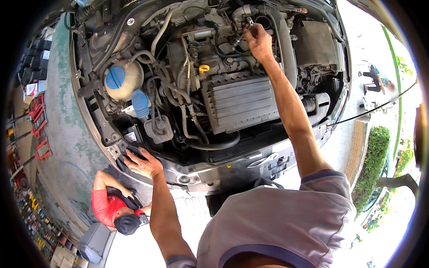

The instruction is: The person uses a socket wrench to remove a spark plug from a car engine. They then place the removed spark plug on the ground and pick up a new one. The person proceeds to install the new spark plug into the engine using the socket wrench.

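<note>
My right hand (258,42) reaches deep into the engine bay, its fingers closed around a slim, shiny metal wrench (249,21). The wrench slants beside a round dark opening and a wide hose at the back of the engine (228,49); its working end is too small to make out. My left hand (145,164) lies with fingers spread on the front edge of the car body (117,149), holding nothing. Between my arms sits a ribbed black cover (243,102), with a yellow dipstick handle (203,69) behind it.
On the left are a coolant tank (123,82) with a blue cap and a blue washer-fluid cap (140,103). A person in red (109,203) crouches by the front left corner, near a grey bin (96,241). Red stands (38,116) stand farther left. Another person (377,80) is outside, right.
</note>
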`<action>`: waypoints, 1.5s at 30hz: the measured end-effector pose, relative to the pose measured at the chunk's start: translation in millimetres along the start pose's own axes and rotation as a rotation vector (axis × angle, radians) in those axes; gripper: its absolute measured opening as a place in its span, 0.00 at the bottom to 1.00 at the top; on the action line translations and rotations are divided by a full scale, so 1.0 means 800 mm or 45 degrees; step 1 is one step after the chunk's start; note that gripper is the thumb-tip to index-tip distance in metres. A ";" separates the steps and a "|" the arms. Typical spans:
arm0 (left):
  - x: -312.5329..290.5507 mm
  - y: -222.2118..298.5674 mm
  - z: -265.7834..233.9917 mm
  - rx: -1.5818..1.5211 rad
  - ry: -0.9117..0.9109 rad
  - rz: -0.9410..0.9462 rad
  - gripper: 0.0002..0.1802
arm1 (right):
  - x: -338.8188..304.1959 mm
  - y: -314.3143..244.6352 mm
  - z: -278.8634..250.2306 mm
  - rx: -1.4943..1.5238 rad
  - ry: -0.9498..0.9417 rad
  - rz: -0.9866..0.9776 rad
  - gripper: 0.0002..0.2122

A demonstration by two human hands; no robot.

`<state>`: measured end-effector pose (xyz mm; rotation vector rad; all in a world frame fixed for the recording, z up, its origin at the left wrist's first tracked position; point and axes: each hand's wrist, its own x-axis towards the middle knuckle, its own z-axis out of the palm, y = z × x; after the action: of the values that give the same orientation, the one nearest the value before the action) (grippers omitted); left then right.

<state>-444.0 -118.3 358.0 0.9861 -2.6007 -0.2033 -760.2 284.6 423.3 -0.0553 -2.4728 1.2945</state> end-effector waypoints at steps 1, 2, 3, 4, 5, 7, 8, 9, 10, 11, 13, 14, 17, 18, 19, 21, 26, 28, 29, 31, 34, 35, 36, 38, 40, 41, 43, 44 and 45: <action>-0.001 0.000 0.000 -0.002 0.002 -0.004 0.32 | 0.000 0.002 -0.001 -0.036 -0.012 -0.011 0.13; -0.001 0.001 -0.001 -0.009 0.001 -0.006 0.32 | 0.000 0.005 0.000 -0.069 -0.023 -0.020 0.13; -0.001 0.002 -0.001 -0.015 0.001 -0.009 0.32 | 0.001 0.007 0.001 -0.102 -0.035 -0.031 0.13; -0.001 0.003 -0.001 -0.021 0.002 -0.013 0.32 | 0.004 0.011 0.004 -0.144 -0.045 -0.061 0.13; -0.001 0.003 -0.001 -0.026 0.007 -0.007 0.32 | 0.007 0.016 0.007 -0.187 -0.055 -0.091 0.13; -0.001 0.002 0.000 -0.035 0.019 0.004 0.32 | 0.007 0.029 0.009 -0.216 -0.048 -0.153 0.14; 0.000 0.002 0.000 -0.039 0.025 0.008 0.32 | 0.006 0.030 0.010 -0.197 -0.033 -0.187 0.14; 0.000 0.002 0.000 -0.031 0.026 0.006 0.32 | 0.005 0.031 0.011 -0.178 -0.017 -0.220 0.14; 0.000 0.003 0.001 -0.024 0.026 0.004 0.32 | 0.008 0.032 0.012 -0.199 -0.041 -0.189 0.14; 0.000 0.002 0.000 -0.017 0.027 0.006 0.32 | 0.010 0.032 0.011 -0.219 -0.062 -0.157 0.14; -0.001 -0.001 0.000 -0.015 0.034 0.009 0.33 | 0.011 0.032 0.011 -0.245 -0.093 -0.122 0.15; -0.001 0.000 0.001 -0.017 0.039 0.009 0.33 | 0.012 0.032 0.011 -0.251 -0.100 -0.120 0.15; 0.000 0.002 -0.001 -0.036 0.033 0.013 0.32 | 0.013 0.028 0.008 -0.296 -0.159 -0.168 0.17; 0.000 0.002 -0.002 -0.043 0.026 0.015 0.32 | 0.014 0.025 0.007 -0.316 -0.186 -0.192 0.18; -0.001 0.003 -0.002 -0.044 0.027 0.011 0.32 | 0.016 0.022 0.006 -0.338 -0.217 -0.254 0.19; -0.001 0.003 -0.002 -0.049 0.031 0.004 0.32 | 0.021 0.011 0.004 -0.380 -0.278 -0.379 0.20; -0.001 0.000 0.001 -0.057 0.037 0.014 0.32 | 0.035 0.004 0.007 -0.587 -0.343 -0.425 0.19; 0.000 -0.001 0.002 -0.062 0.035 0.014 0.32 | 0.040 0.009 0.004 -0.530 -0.448 -0.428 0.15; -0.001 0.002 0.000 -0.061 0.031 0.005 0.32 | 0.044 0.003 -0.001 -0.440 -0.561 -0.418 0.13; -0.001 0.002 -0.002 -0.063 0.029 -0.006 0.32 | 0.046 0.000 0.000 -0.327 -0.676 -0.476 0.11; 0.000 0.004 -0.002 -0.079 0.018 0.000 0.32 | 0.047 0.020 -0.001 -0.214 -0.650 -0.504 0.10; 0.001 0.005 -0.003 -0.074 0.016 -0.003 0.32 | 0.040 0.022 0.001 -0.130 -0.631 -0.405 0.09; 0.001 0.005 -0.004 -0.070 0.013 -0.005 0.32 | 0.037 0.023 0.002 -0.046 -0.610 -0.306 0.09; -0.001 0.005 -0.002 -0.065 0.013 -0.011 0.32 | 0.022 0.000 -0.001 0.135 -0.471 0.081 0.07; 0.001 0.004 -0.002 -0.063 0.019 -0.009 0.32 | 0.020 0.020 0.010 0.568 -0.422 0.246 0.12; -0.001 0.003 -0.001 -0.065 0.019 -0.011 0.32 | 0.020 0.019 0.007 0.719 -0.448 0.347 0.13; -0.001 0.001 -0.002 -0.047 0.034 -0.009 0.32 | 0.018 0.016 0.003 1.019 -0.498 0.552 0.15; 0.001 0.002 -0.003 -0.034 0.047 -0.007 0.32 | 0.023 0.024 0.006 1.069 -0.487 0.612 0.17; 0.001 0.003 -0.002 -0.020 0.060 -0.005 0.32 | 0.028 0.031 0.001 1.060 -0.491 0.638 0.17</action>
<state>-445.5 -117.4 360.3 0.9793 -2.5512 -0.1989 -784.3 302.9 409.3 -0.2446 -2.0371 2.6666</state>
